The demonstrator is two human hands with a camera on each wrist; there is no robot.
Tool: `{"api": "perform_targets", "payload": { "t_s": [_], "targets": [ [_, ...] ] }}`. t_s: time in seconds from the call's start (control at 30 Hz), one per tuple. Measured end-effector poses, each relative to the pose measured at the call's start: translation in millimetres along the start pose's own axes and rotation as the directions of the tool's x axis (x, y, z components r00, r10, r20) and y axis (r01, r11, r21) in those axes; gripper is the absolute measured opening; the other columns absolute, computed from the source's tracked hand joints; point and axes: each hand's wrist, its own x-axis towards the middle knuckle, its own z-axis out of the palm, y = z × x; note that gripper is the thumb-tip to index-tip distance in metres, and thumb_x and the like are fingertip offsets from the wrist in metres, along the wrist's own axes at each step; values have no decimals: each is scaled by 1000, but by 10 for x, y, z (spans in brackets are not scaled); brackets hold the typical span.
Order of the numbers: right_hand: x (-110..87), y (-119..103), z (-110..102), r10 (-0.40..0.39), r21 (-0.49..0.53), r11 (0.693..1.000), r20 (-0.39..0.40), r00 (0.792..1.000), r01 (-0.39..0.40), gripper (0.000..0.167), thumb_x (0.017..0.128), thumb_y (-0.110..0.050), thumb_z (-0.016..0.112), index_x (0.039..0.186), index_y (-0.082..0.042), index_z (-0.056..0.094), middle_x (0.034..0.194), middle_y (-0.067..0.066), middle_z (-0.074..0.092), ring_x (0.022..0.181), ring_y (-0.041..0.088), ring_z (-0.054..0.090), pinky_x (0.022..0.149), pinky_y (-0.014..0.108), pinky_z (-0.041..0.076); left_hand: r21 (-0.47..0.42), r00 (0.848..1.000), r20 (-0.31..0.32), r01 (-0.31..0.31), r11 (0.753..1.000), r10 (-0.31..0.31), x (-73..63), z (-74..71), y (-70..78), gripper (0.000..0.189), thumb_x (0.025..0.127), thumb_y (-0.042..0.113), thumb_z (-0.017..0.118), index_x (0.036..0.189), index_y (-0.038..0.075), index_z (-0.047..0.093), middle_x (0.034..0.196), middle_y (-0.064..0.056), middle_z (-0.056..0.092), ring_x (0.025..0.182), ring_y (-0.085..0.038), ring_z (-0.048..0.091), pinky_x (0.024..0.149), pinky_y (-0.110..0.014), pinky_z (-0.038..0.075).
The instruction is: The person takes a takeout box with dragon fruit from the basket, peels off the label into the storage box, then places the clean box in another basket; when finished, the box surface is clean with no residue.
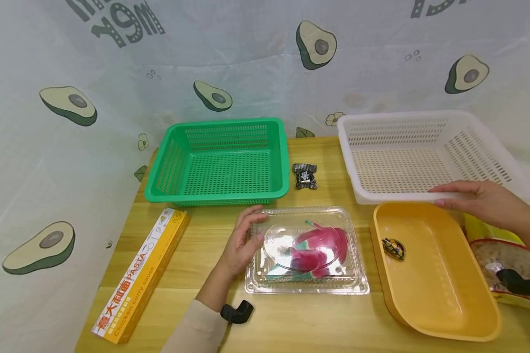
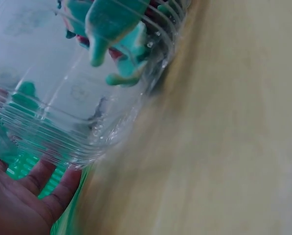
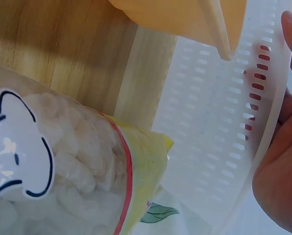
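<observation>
A transparent lidded plastic box (image 1: 265, 287) with red and green pieces (image 1: 320, 247) inside lies at the table's middle. My left hand (image 1: 243, 240) touches its left side, the thumb at the lid's edge. In the left wrist view, nearly straight fingers (image 2: 62, 193) meet the box's ribbed side. My right hand (image 1: 486, 201) pinches the near wall of the white slotted basket (image 1: 351, 169), with fingers inside and thumb outside. The right wrist view shows those fingers through the slots. Under this hand stands an orange tub (image 1: 433, 274) with a small patterned wrapped item (image 1: 394, 249) in it.
A green slotted basket (image 1: 216, 198) stands at the back left, and a small black wrapped packet (image 1: 305, 176) lies between the baskets. The yellow pasta box (image 1: 143, 277) lies at the left. Right of the tub is a yellow and clear bag (image 1: 496, 257) of pale pieces.
</observation>
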Motion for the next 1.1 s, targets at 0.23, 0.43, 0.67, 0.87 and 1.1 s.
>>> {"api": "perform_targets", "payload": {
  "t_s": [0.23,0.43,0.67,0.87,1.1],
  "targets": [
    [-16,-3,24,17,3,1000,-11,1000,-17,74,99,-55,58,145,2,50,141,42,48,128,64,36,94,82,31,9,987,-12,158,987,-158,-2,-7,59,74,93,20,55,161,16,26,168,-17,19,156,-41,16,119,-75,11],
    [-4,-10,21,12,-18,1000,-17,1000,-12,75,98,-56,59,144,2,51,140,42,49,127,64,37,94,83,31,-71,955,10,296,953,-296,-18,2,94,73,94,24,54,161,17,25,169,-18,20,154,-47,20,117,-77,15],
    [-3,-13,23,5,-9,1000,-24,1000,-6,73,98,-55,61,143,2,53,142,42,48,128,64,37,94,82,32,-110,949,-42,307,945,-314,-49,50,155,68,92,17,54,157,20,33,162,-15,35,149,-43,31,115,-76,23],
    [-12,-30,19,6,4,1000,-24,1000,-6,73,98,-55,61,142,2,54,141,41,50,128,63,37,94,83,32,-113,951,-94,285,952,-295,-52,106,305,63,94,13,53,155,21,38,158,-11,41,149,-38,33,118,-72,23],
    [-20,-41,9,7,1,1000,-22,1000,-7,73,98,-55,60,144,2,53,143,42,46,130,64,35,95,83,31,-58,931,-168,320,946,-325,-16,113,579,59,98,18,56,154,23,41,165,-8,33,157,-33,22,124,-68,12]
  ]
}}
